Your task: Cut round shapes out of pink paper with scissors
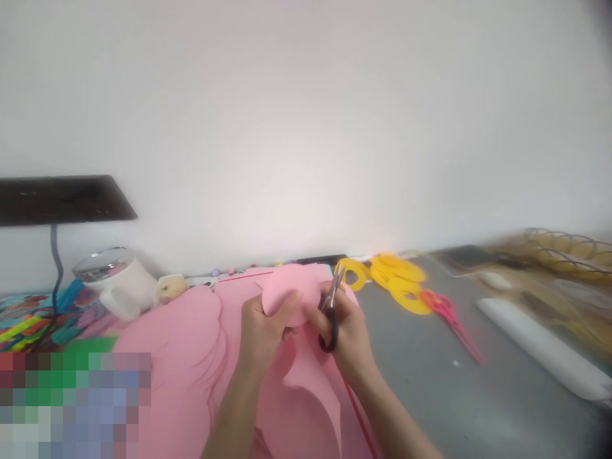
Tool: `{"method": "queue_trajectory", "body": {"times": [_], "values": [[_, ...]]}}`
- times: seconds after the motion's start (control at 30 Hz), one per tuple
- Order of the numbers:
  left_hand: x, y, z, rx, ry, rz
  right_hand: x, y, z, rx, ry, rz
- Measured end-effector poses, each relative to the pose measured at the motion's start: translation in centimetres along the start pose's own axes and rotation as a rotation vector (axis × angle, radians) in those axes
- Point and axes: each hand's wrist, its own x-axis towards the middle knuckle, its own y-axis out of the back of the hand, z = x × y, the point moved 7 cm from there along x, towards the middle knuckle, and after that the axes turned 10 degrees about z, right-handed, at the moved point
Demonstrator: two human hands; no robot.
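Observation:
My left hand (pixel 261 331) pinches a rounded pink paper piece (pixel 291 293) and holds it up above the table. My right hand (pixel 347 328) grips black-handled scissors (pixel 331 312), whose blades point up at the pink piece's right edge. Under both hands lie large pink sheets (pixel 182 344) with curved cut edges.
A white mug (pixel 122 284) with a metal lid stands at the left beside colourful clutter. Yellow paper rings (pixel 399 277) and red scissors (pixel 452 319) lie on the grey table (pixel 430 389) to the right. A white roll (pixel 540 347) and a wire basket (pixel 568 252) sit far right.

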Motion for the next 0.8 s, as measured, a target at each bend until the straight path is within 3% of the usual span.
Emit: {"method": "queue_trajectory", "body": {"times": [0.17, 0.37, 0.53, 0.8], "values": [[0.3, 0.5, 0.0, -0.114, 0.017, 0.043, -0.1, -1.4, 0.4, 0.067, -0.075, -0.201], [0.6, 1.4, -0.3, -0.097, 0.043, 0.105, -0.2, -1.9, 0.4, 0.135, -0.071, -0.337], [0.8, 2.0, -0.3, -0.044, 0.029, 0.135, -0.3, -1.9, 0.8, 0.114, -0.061, -0.35], [0.7, 1.7, 0.4, -0.039, -0.012, 0.059, -0.1, -1.9, 1.0, 0.095, -0.049, -0.36]]}}
